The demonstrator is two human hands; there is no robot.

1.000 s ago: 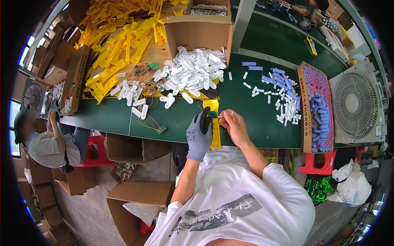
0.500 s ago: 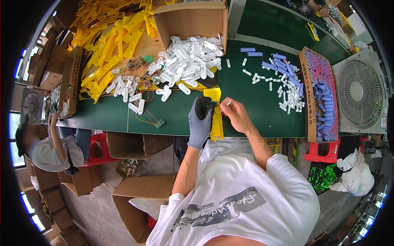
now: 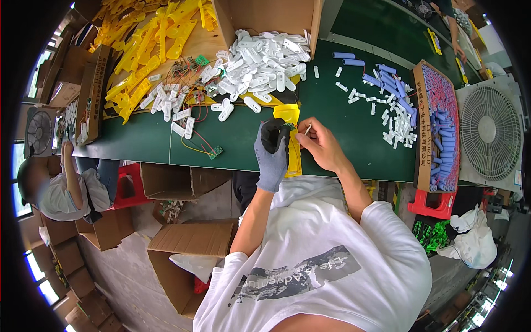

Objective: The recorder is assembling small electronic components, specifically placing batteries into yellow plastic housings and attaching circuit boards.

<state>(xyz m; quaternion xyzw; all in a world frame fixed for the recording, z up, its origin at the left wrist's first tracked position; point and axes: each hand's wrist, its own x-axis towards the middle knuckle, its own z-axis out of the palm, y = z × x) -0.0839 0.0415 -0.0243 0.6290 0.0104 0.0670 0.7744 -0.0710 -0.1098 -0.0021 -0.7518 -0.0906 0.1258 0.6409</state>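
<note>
A yellow plastic housing (image 3: pixel 293 160) lies lengthwise on the green bench in front of me, its near end at the bench edge. My left hand (image 3: pixel 271 155), in a grey and black glove, is curled closed over its left side. At those gloved fingertips shows a small green circuit board (image 3: pixel 290 126), partly hidden by the fingers. My bare right hand (image 3: pixel 325 148) is at the housing's right side, thumb and fingers pinched round a small thin white piece (image 3: pixel 308 129). What else lies under the right fingers is hidden.
White oval plastic pieces (image 3: pixel 260 66) spill from a cardboard box. Yellow housings (image 3: pixel 144 61) are heaped at far left; a wired circuit board (image 3: pixel 215 152) lies nearer. Right are purple cylindrical cells (image 3: pixel 387 83), small white parts (image 3: pixel 399 124), a cell carton (image 3: pixel 423 133) and a fan (image 3: pixel 487 133). A co-worker (image 3: pixel 66 185) sits left.
The whole view has shifted, so the bench sits higher in the picture. Both hands stay at the housing; the right hand has turned slightly, its fingers still pinched.
</note>
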